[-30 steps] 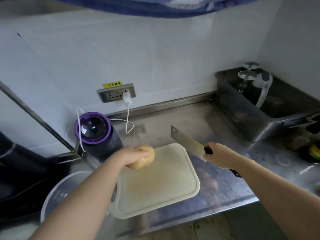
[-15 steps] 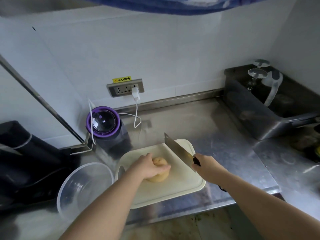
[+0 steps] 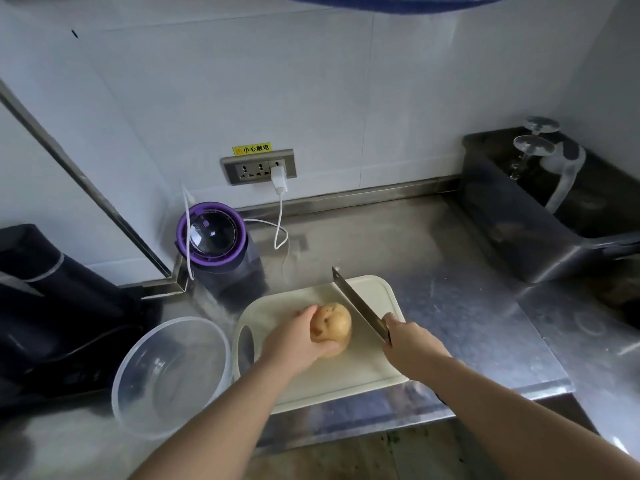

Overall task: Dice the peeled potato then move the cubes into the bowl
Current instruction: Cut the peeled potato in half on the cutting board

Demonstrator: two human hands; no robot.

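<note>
Steel countertop (image 3: 433,258) bearing a cream cutting board (image 3: 377,362). Left of the board, a clear bowl (image 3: 169,375). On the board, a whole, yellowish potato (image 3: 334,322) gripped by the left hand (image 3: 298,344); right hand (image 3: 412,344) grasps a cleaver (image 3: 356,303) just beside it.

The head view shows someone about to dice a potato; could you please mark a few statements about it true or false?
1. The left hand grips the yellowish peeled potato on the cream plastic cutting board. True.
2. The clear round plastic bowl holds potato cubes. False: it is empty.
3. The right hand holds the steel cleaver right of the potato. True.
4. The potato is halved. False: it is whole.
</note>
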